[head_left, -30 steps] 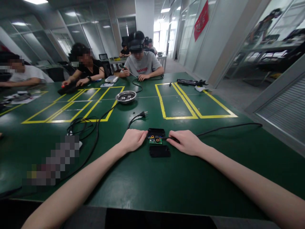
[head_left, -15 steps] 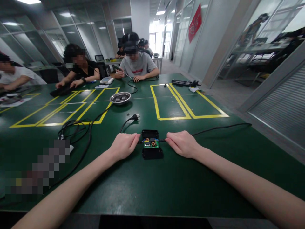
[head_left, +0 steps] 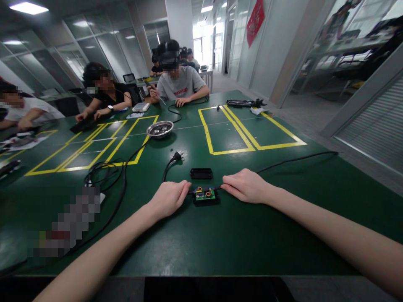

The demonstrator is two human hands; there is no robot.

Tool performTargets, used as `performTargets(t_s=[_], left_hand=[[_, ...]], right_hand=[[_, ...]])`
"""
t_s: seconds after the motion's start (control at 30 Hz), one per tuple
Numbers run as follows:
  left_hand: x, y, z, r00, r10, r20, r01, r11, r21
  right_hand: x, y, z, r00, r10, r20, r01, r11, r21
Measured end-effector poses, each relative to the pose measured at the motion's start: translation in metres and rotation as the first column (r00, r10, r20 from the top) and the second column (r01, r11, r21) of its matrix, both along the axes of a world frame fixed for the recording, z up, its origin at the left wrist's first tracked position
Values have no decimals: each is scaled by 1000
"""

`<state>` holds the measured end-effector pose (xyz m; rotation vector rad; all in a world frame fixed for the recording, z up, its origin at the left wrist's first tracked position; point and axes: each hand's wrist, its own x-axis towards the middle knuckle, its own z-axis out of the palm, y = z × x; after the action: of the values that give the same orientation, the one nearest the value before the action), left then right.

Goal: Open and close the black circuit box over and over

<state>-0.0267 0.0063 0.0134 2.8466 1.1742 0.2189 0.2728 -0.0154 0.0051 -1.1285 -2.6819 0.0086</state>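
Both hands pinched: left hand (head_left: 170, 197) grips the left cable (head_left: 165, 170) just left of the circuit board (head_left: 206, 194), right hand (head_left: 245, 186) grips the right cable (head_left: 296, 159) just right of it. Dark stubs of cable show between fingertips and board on both sides, so the board looks carried by its leads; no finger on the board itself.

Change: half a second ago the board sat between the two black case halves, overlapping the far one. Now it's over the near half (head_left: 206, 204), whose black edge shows along the board's near side and right end. Far half (head_left: 201, 173) is fully uncovered, just beyond the board, with a strip of green table between.

What it means, my read: board and near half are roughly lined up, so fit is now the issue. Can't tell if the board is seated flat or just resting on the walls. Cable exits at both ends would need to line up with the case; slots too small to make out.

Elsewhere: plug (head_left: 177, 157) lies beyond the board to the left, prongs facing right. Metal bowl (head_left: 160, 136) is farther out, same side, shiny parts inside.
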Motion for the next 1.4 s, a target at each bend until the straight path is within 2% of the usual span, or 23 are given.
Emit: performTargets(t_s=[0.57,1.4], left_hand=[[3,-8,-4,1000,-25,-8,25,1000,-8],[4,-7,-6,996,-69,-55,68,997,-20]], right_hand=[[1,-6,6,997,75,-7,-75,997,-21],[-4,-11,10,998,52,44,-49,997,-64]])
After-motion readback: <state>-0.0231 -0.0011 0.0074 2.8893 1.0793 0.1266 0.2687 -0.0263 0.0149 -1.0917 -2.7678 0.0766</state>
